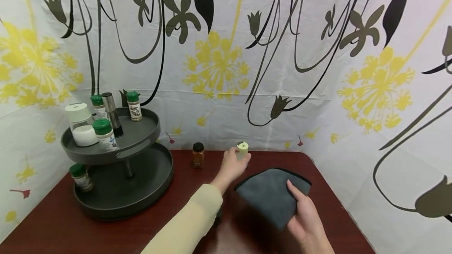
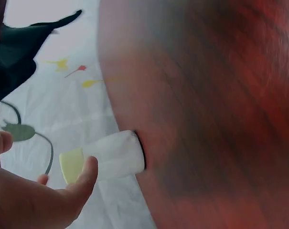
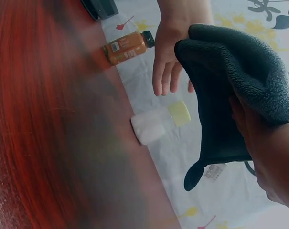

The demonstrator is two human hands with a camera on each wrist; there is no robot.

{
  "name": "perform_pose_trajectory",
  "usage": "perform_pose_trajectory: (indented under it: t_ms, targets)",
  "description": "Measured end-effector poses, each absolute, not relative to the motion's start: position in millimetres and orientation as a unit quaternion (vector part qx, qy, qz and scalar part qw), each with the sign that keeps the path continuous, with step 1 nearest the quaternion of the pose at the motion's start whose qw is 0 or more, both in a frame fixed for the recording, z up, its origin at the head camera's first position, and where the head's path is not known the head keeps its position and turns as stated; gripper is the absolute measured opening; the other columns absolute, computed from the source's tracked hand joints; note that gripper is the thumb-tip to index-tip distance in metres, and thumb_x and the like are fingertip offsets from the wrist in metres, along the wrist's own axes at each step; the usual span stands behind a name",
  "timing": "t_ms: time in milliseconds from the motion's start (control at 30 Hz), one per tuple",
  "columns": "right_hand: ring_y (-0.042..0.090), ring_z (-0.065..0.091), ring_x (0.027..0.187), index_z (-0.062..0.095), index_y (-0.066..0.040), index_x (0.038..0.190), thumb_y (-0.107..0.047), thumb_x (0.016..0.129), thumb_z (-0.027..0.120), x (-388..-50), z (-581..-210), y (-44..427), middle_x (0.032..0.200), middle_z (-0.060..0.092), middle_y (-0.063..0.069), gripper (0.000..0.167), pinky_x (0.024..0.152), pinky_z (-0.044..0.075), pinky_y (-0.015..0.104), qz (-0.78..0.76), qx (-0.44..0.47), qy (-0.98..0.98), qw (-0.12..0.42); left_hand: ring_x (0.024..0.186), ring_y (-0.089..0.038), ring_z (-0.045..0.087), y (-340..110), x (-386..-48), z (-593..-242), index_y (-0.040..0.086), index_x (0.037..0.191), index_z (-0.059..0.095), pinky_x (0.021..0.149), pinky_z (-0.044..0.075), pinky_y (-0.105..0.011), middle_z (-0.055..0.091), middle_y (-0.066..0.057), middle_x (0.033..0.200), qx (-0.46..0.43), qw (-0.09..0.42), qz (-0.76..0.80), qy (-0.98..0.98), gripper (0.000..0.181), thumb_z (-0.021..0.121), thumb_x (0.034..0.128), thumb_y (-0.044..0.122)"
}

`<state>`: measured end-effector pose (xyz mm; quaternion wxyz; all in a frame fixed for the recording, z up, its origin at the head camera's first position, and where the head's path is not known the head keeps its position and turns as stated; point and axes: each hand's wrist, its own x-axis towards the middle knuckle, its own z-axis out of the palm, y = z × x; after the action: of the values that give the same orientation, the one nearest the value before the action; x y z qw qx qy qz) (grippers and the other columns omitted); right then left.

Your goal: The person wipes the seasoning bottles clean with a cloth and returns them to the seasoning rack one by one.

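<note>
My left hand (image 1: 234, 166) reaches to the back of the table, beside a clear shaker bottle (image 1: 242, 149) with a pale yellow-green cap and white contents. The bottle (image 3: 151, 126) stands upright on the table. In the right wrist view, the left hand's fingers (image 3: 159, 78) are extended, with a gap between them and the bottle; the left wrist view has the thumb overlapping it. My right hand (image 1: 306, 216) grips a folded dark grey cloth (image 1: 272, 193), thumb on top and other fingers mostly hidden underneath.
A two-tier dark turntable rack (image 1: 123, 207) at left holds green-capped spice jars (image 1: 104, 134), a white-lidded jar (image 1: 82, 124) and a steel-topped grinder (image 1: 112, 113). An orange-brown spice bottle (image 1: 198, 155) stands near the table's back edge. Patterned fabric (image 1: 282, 136) hangs behind.
</note>
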<state>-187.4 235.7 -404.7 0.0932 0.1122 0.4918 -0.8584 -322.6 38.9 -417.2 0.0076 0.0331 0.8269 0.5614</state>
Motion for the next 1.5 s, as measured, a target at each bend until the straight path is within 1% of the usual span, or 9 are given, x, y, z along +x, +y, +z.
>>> perform_pose_trajectory:
  t_ms: [167,333,467,600,733,933,1100,1300,1500]
  targets:
    - [-0.002,0.063,0.124,0.007,-0.027,0.169,-0.051,0.109,0.055,-185.9,-403.0,237.8,0.158,0.034,-0.011,0.080,0.119,0.047,0.028,-0.861,0.107,0.489,0.090,0.157,-0.049,0.030,49.6,-332.6,-410.5,0.028,0.167,0.033,0.116,0.045,-0.064,0.019,-0.020,0.175,0.089,0.019,0.465,0.881,0.070,0.060,0.1068,0.051]
    - [-0.002,0.063,0.123,0.007,-0.026,0.169,-0.051,0.110,0.054,-183.0,-401.9,241.6,0.159,0.033,-0.010,0.079,0.118,0.047,0.028,-0.858,0.110,0.494,0.086,0.162,-0.054,0.017,56.7,-344.1,-407.4,0.029,0.169,0.032,0.121,0.039,-0.066,0.008,-0.020,0.179,0.125,0.038,0.399,0.907,0.067,0.056,0.1091,0.049]
    - [-0.002,0.064,0.121,0.004,-0.025,0.170,-0.052,0.109,0.054,-181.3,-402.0,245.2,0.160,0.030,-0.009,0.083,0.118,0.047,0.028,-0.854,0.113,0.501,0.086,0.161,-0.054,0.020,59.6,-351.4,-413.4,0.029,0.168,0.034,0.118,0.045,-0.062,0.009,-0.017,0.180,0.134,0.041,0.349,0.926,0.064,0.055,0.1100,0.045]
    - [-0.001,0.064,0.121,0.005,-0.024,0.170,-0.051,0.110,0.055,-180.3,-401.8,247.7,0.161,0.030,-0.008,0.082,0.119,0.047,0.029,-0.856,0.113,0.497,0.083,0.157,-0.046,0.031,58.4,-360.6,-418.9,0.028,0.165,0.041,0.100,0.058,-0.051,0.017,-0.012,0.178,0.130,0.018,0.276,0.952,0.061,0.061,0.1085,0.038]
    - [-0.001,0.063,0.123,0.003,-0.024,0.171,-0.051,0.110,0.053,-179.2,-400.6,252.4,0.163,0.027,-0.007,0.083,0.119,0.047,0.029,-0.853,0.115,0.503,0.078,0.143,-0.038,0.044,55.5,-372.2,-417.2,0.019,0.161,0.047,0.087,0.059,-0.042,0.029,-0.011,0.167,0.113,-0.006,0.250,0.962,0.059,0.067,0.1054,0.024]
    - [0.007,0.043,0.145,-0.008,-0.024,0.172,-0.053,0.110,0.053,-177.3,-399.2,261.1,0.175,0.011,-0.002,0.091,0.122,0.043,0.028,-0.854,0.119,0.500,0.080,0.132,-0.038,0.054,52.0,-384.5,-419.3,0.018,0.154,0.053,0.092,0.059,-0.046,0.030,-0.017,0.162,0.102,-0.007,0.324,0.941,0.053,0.068,0.1036,0.014]
    - [0.000,0.058,0.130,-0.003,-0.023,0.172,-0.050,0.111,0.052,-176.0,-401.2,258.9,0.171,0.018,-0.003,0.087,0.121,0.044,0.029,-0.858,0.113,0.495,0.079,0.115,-0.038,0.067,44.9,-383.3,-438.3,0.026,0.149,0.050,0.088,0.061,-0.051,0.052,-0.018,0.148,0.124,-0.009,0.370,0.921,0.059,0.078,0.0986,0.018]
    - [-0.003,0.063,0.120,-0.003,-0.023,0.172,-0.050,0.111,0.053,-176.7,-401.9,257.7,0.173,0.015,-0.003,0.088,0.121,0.045,0.029,-0.855,0.108,0.500,0.082,0.124,-0.039,0.066,36.5,-372.9,-457.5,0.015,0.162,0.039,0.099,0.059,-0.056,0.062,-0.020,0.142,0.081,-0.025,0.472,0.877,0.086,0.087,0.0900,0.016]
    - [-0.004,0.062,0.121,-0.001,-0.023,0.172,-0.050,0.111,0.053,-176.6,-402.8,255.5,0.173,0.016,-0.003,0.087,0.121,0.045,0.029,-0.854,0.106,0.502,0.083,0.124,-0.037,0.068,22.7,-355.9,-468.4,0.003,0.144,0.059,0.103,0.058,-0.057,0.070,-0.019,0.133,0.062,-0.034,0.505,0.860,0.066,0.088,0.0897,0.026]
